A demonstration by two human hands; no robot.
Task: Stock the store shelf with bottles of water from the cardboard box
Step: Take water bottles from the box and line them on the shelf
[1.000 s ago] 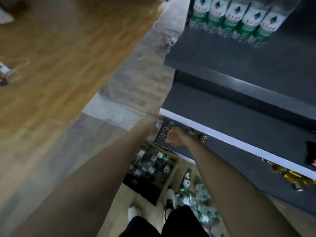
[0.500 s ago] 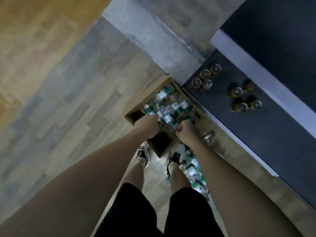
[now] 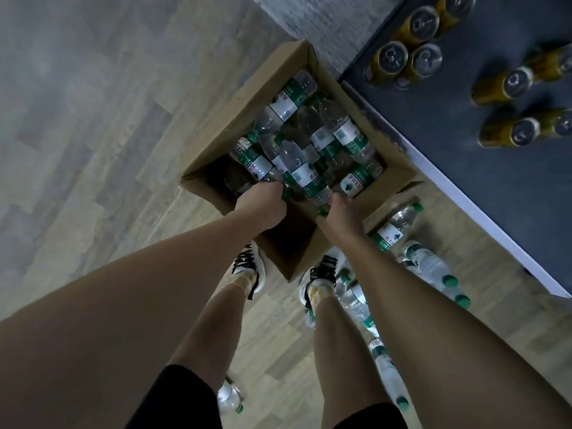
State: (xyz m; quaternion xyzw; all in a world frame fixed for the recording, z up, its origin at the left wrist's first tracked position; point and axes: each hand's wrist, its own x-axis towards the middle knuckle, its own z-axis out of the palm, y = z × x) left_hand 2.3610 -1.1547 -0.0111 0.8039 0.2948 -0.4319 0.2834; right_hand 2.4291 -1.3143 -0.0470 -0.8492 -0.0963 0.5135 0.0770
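An open cardboard box (image 3: pixel 247 100) stands on the floor in front of my feet, with several clear water bottles (image 3: pixel 297 168) with green-and-white labels lying in it. My left hand (image 3: pixel 260 202) reaches into the box's near left part, its fingers curled over the end of a bottle (image 3: pixel 255 164). At the near right part, my right hand (image 3: pixel 340 212) closes around the neck of another bottle (image 3: pixel 315 187), whose green cap shows under the palm. The dark bottom shelf (image 3: pixel 464 156) lies just to the right of the box.
Several gold cans (image 3: pixel 402 63) stand upright on the bottom shelf. Loose water bottles (image 3: pixel 430 267) lie on the wooden floor to the right of my shoes (image 3: pixel 247 264) and between box and shelf edge. Bare floor stretches to the left.
My view has dropped from the upper shelves to the box on the floor. Both hands have come down from the shelf edge into the box and closed on bottles.
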